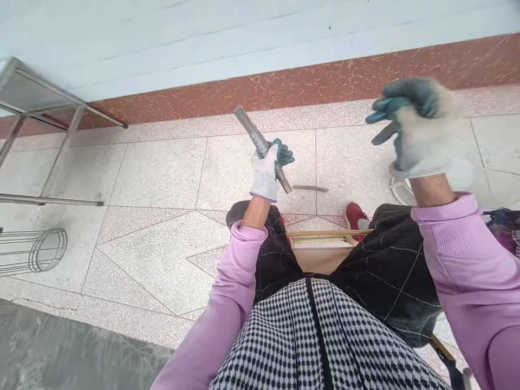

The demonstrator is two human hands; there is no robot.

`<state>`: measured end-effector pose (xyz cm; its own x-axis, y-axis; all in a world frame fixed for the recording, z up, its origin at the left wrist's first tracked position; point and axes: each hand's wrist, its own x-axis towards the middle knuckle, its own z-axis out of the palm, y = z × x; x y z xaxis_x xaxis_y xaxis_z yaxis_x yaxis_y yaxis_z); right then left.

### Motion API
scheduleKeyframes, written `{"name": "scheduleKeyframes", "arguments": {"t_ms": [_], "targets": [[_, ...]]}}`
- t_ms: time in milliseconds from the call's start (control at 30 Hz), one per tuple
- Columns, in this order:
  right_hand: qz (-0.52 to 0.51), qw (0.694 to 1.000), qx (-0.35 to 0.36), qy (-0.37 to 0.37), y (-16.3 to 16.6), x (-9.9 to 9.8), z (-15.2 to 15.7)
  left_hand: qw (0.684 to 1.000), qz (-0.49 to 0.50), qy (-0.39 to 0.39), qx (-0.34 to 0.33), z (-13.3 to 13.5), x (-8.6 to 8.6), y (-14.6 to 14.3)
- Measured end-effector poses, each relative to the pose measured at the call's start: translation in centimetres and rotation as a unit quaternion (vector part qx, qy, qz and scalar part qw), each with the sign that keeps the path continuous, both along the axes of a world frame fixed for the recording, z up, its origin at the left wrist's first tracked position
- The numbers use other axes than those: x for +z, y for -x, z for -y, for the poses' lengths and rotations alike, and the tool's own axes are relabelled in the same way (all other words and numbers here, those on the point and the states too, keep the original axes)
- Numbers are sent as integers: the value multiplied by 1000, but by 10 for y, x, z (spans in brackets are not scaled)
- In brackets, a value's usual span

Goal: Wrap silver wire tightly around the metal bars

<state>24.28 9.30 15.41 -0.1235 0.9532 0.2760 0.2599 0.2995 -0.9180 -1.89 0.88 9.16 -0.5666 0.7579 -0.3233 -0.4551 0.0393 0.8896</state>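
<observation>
One rod gripped, one hand raised.
Left hand [266,172] grip is wrapped around one wire-wound rod [261,146]; right hand [418,127], blurred, is lifted with fingers spread, holding nothing. One bar [311,188] lies on the floor [162,179] just beyond the left grip.

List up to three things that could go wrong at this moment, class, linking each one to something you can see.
1. The left hand grips the wire-wrapped metal bar alone, near its middle; the tilted bar could slip and drop towards the red shoe.
2. The right hand is raised, blurred and seemingly empty, so it may mistime its return to the bar.
3. A loose metal rod lies on the floor tiles near the feet: possible trip hazard.
</observation>
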Motion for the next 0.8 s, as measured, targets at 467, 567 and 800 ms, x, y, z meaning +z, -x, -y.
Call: {"name": "scheduleKeyframes", "arguments": {"t_ms": [467, 567, 800], "targets": [[246, 948, 176, 97, 64, -45, 41, 991, 87, 12, -99, 10, 0, -10], [207, 956, 164, 128, 61, -43, 41, 991, 85, 4, -99, 10, 0, -8], [140, 945, 137, 262, 63, -24, 42, 990, 85, -1, -108, 10, 3, -5]]}}
